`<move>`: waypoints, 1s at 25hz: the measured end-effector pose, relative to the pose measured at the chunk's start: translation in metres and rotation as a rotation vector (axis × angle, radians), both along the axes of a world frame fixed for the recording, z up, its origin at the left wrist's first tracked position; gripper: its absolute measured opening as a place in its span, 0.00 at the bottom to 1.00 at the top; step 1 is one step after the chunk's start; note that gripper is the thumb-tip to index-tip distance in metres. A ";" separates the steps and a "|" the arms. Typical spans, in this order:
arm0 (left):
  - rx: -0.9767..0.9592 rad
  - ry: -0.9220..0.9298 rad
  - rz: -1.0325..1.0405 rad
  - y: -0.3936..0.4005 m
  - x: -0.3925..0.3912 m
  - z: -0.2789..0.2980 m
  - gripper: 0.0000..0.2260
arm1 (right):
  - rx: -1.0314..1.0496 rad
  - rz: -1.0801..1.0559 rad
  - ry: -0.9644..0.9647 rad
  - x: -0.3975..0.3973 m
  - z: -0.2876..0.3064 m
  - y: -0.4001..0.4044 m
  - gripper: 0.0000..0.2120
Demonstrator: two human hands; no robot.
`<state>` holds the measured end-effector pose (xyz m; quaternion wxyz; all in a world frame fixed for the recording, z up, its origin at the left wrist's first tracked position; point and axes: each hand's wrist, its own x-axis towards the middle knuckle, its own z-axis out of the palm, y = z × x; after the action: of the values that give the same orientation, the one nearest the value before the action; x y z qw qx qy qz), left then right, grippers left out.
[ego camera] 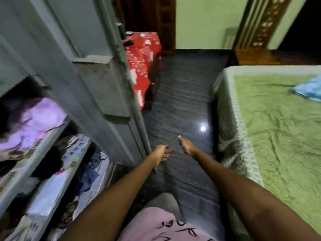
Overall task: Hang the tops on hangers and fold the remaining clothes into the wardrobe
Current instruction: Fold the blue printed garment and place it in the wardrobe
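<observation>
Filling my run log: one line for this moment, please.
left hand: empty, by wardrobe door | right hand: empty | blue garment: on bed

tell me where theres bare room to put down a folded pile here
The green bedspread is bare up to the blue cloth at its far edge. The wardrobe shelves are crowded with clothes. The dark floor between door and bed is open.

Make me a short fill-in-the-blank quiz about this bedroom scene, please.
1. The bed on the right has a ____ cover.
2. The cloth draped beyond the wardrobe door is ____ with white patches.
3. The left hand and right hand hold ____.
4. The folded item on the bed is ____.

Missing words: green; red; nothing; blue
</observation>
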<state>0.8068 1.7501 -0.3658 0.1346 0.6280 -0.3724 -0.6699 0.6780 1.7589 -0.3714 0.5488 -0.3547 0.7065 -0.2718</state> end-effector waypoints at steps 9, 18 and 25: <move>-0.049 0.049 -0.318 -0.131 -0.235 -0.007 0.08 | 0.054 -0.654 -0.027 -0.232 -0.014 -0.046 0.18; -0.094 -0.026 -0.718 -0.280 -0.417 0.011 0.16 | 0.061 -0.854 -0.061 -0.386 0.018 -0.146 0.25; -0.141 -0.070 -0.897 -0.382 -0.559 0.009 0.20 | 0.054 -0.994 -0.088 -0.519 -0.002 -0.231 0.26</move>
<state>0.2478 1.3685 -0.3570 -0.1392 0.4162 -0.6566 -0.6134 0.1591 1.5281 -0.3732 0.3911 0.0513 0.7730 -0.4968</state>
